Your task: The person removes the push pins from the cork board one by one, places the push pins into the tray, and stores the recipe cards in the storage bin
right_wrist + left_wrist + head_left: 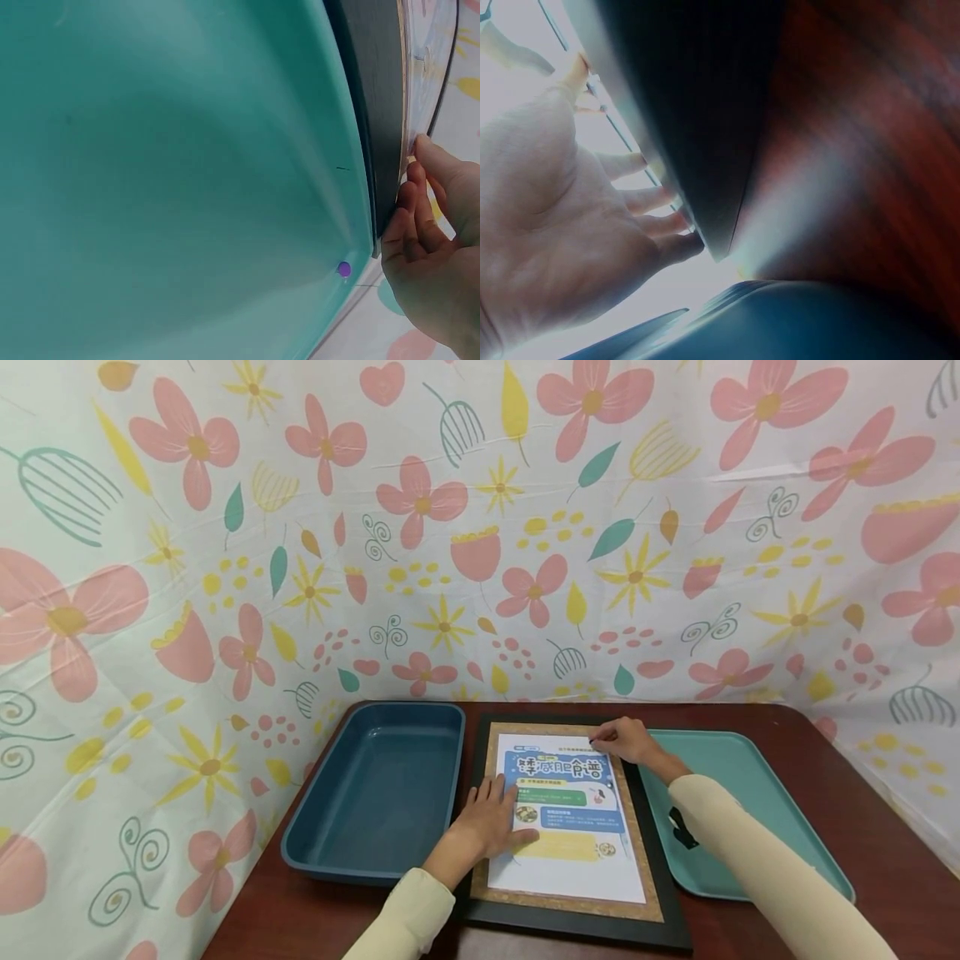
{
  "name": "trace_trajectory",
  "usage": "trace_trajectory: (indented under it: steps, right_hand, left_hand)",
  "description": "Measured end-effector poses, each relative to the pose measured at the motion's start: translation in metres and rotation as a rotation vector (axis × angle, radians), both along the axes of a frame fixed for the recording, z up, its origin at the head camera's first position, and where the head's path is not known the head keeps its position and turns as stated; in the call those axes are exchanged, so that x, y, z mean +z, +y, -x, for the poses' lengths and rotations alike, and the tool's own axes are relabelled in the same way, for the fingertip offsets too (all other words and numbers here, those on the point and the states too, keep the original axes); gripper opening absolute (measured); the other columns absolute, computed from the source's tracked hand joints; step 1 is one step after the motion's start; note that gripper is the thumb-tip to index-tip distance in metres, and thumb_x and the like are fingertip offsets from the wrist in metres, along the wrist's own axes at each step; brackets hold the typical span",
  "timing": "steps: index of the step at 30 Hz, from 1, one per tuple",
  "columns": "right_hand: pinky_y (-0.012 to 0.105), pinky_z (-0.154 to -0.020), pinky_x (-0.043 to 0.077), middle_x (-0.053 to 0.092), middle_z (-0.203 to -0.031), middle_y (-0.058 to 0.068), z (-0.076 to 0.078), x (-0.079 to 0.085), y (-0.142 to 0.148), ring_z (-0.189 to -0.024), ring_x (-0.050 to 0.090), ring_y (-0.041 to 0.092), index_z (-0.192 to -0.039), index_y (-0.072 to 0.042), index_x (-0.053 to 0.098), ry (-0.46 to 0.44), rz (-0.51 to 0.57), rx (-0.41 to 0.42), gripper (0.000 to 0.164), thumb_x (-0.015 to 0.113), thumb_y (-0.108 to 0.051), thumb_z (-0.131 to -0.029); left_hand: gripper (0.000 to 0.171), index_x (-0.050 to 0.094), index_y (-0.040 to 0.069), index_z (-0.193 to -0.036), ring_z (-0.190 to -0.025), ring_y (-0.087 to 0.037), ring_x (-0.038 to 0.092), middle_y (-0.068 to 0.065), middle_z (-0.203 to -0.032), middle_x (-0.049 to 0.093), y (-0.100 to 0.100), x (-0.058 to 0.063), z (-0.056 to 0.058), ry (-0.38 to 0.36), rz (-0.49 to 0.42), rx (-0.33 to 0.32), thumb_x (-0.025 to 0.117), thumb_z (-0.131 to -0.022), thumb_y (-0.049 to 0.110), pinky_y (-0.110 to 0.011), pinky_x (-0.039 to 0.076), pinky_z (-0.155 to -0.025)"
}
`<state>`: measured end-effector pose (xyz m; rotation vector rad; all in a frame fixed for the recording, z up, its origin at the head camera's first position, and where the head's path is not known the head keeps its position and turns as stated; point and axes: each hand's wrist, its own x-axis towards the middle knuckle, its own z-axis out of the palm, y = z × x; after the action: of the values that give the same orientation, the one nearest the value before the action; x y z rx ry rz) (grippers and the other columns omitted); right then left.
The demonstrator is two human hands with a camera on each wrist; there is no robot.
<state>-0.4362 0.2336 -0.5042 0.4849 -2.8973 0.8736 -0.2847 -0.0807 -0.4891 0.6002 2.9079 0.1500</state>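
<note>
A printed sheet of paper (555, 881) with blue, green and yellow blocks lies on a cork board (651, 906) in a black frame (570, 928). My left hand (483, 818) rests on the left side of the sheet with its fingers spread. At the sheet's top right corner, my right hand (628, 742) pinches a small dark push pin (592, 742) between thumb and fingers. The right wrist view shows those fingertips right at the board's edge; the pin itself is hidden there.
Left of the board stands a deep blue tray (375, 802). A shallow green tray (720, 760) lies to the right, partly under my right forearm, with a purple push pin (344, 269) near its edge. Behind the table (810, 747) hangs a flowered cloth (480, 610).
</note>
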Motion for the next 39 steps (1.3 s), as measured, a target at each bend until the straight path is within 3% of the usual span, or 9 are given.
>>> trace_trajectory:
  steps: [9,20,39]
  right_hand:
    - [0.041,-0.075,0.059,0.078,-0.099,0.009,0.0016,-0.0043,0.0013,-0.086,0.072,0.023,-0.106,-0.005,0.081,-0.006,0.007,-0.02,0.017,0.077,-0.017,-0.095]
    - [0.032,-0.067,0.052,0.076,-0.091,0.006,-0.0005,-0.0008,-0.0024,-0.077,0.064,0.017,-0.102,-0.004,0.08,-0.022,-0.005,-0.045,0.016,0.078,-0.018,-0.094]
    - [0.033,-0.066,0.049,0.076,-0.09,0.008,-0.0041,0.0034,-0.0023,-0.073,0.061,0.016,-0.101,-0.002,0.08,-0.005,-0.004,-0.026,0.016,0.078,-0.017,-0.094]
  left_hand:
    - [0.09,0.029,0.012,-0.165,-0.158,-0.035,0.019,-0.016,-0.171,0.02,-0.0003,0.0001,-0.0002,-0.005,0.002,-0.011,0.053,-0.099,0.069,-0.054,0.025,-0.124]
    - [0.091,0.029,0.012,-0.165,-0.158,-0.035,0.019,-0.015,-0.172,0.019,-0.0006,0.0003,-0.0006,-0.012,-0.001,-0.006,0.053,-0.098,0.069,-0.053,0.025,-0.124]
    - [0.091,0.028,0.012,-0.165,-0.158,-0.034,0.018,-0.015,-0.172,0.019,0.0002,0.0004,-0.0007,-0.007,-0.002,-0.008,0.053,-0.099,0.069,-0.054,0.025,-0.124]
